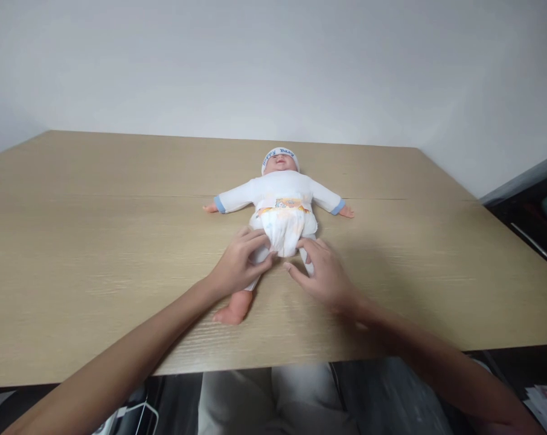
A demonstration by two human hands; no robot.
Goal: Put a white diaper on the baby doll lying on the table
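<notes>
A baby doll (280, 186) lies on its back on the wooden table (96, 241), head away from me, arms spread. It wears a white long-sleeved top, a white cap and a diaper (285, 226). My left hand (239, 263) is curled around the doll's left-side leg just below the diaper; that leg's bare foot (230, 313) points toward me. My right hand (323, 272) rests over the other leg, fingers bent and touching the diaper's lower edge. That leg is mostly hidden under the hand.
The table's near edge runs just in front of my forearms, with my lap below it. A plain white wall stands behind the table. Dark furniture (531, 211) sits at the right, and papers (545, 405) lie at the lower right.
</notes>
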